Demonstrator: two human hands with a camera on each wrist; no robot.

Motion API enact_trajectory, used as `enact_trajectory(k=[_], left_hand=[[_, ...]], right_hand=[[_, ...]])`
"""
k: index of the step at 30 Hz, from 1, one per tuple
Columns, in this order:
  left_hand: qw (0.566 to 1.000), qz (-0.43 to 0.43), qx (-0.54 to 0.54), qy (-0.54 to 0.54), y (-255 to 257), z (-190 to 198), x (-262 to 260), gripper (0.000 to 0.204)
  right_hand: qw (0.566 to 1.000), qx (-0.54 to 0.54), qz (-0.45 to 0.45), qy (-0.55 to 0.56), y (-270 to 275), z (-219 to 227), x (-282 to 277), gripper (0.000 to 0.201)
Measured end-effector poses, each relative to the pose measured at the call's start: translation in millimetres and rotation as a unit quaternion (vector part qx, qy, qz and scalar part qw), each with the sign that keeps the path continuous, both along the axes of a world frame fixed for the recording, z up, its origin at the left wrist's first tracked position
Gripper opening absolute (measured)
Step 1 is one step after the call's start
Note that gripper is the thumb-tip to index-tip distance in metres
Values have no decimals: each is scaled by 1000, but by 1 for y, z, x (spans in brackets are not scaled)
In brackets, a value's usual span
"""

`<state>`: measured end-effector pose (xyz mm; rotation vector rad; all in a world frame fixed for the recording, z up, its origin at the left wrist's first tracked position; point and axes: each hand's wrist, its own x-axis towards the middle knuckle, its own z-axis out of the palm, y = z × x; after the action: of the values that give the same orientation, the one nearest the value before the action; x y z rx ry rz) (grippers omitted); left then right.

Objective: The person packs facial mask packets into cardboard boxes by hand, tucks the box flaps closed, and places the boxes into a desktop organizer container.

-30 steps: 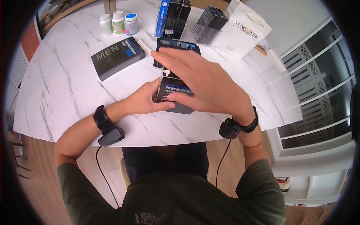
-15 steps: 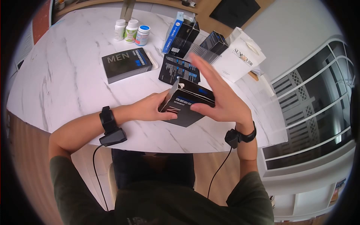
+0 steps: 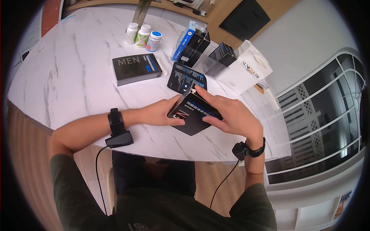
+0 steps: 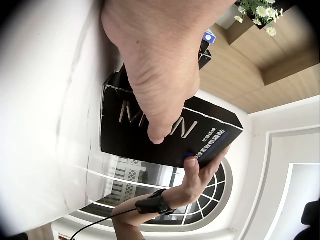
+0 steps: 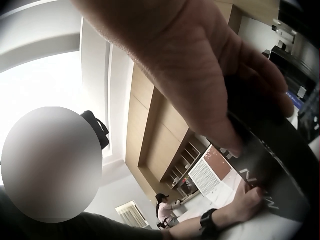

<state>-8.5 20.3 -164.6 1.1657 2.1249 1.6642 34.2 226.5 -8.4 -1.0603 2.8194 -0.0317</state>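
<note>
A black box (image 3: 192, 125) with silver and blue lettering is tilted between both hands over the table's near side. The left hand (image 3: 163, 112) grips its left side, thumb across the front face; in the left wrist view that thumb (image 4: 159, 127) lies over the large letters. At the box's upper end is the right hand (image 3: 237, 115), its fingers over the top panel and its thumb on the front, also seen in the right wrist view (image 5: 200, 75). A small white torn spot marks the box's top corner. Just behind lies a black printed piece (image 3: 183, 79) with blue text.
Another black box (image 3: 135, 72) marked MEN lies at the left. Behind it stand three small bottles (image 3: 142, 36). A clear holder (image 3: 208, 65) with black boxes, a blue box (image 3: 184, 42) and a white paper bag (image 3: 246, 69) are at the back right of the marble-patterned table (image 3: 73, 77).
The right hand, raised with fingers spread half a second ago, has come down onto the box's top end. The left hand keeps its grip. The head view has shifted.
</note>
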Motion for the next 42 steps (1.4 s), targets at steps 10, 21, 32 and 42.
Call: enact_trajectory(k=[10, 21, 32, 42], left_hand=[[999, -8, 48, 22, 3, -9, -7, 66], [1000, -16, 24, -5, 1, -8, -6, 62], [1000, -20, 23, -4, 1, -7, -5, 55], [1000, -21, 14, -16, 0, -6, -5, 52]], right_hand=[[949, -240, 60, 193, 43, 49, -55, 42], [822, -366, -193, 392, 56, 61, -173, 47], [868, -236, -231, 370, 34, -9, -237, 47], [910, -297, -264, 115, 12, -33, -240, 47]])
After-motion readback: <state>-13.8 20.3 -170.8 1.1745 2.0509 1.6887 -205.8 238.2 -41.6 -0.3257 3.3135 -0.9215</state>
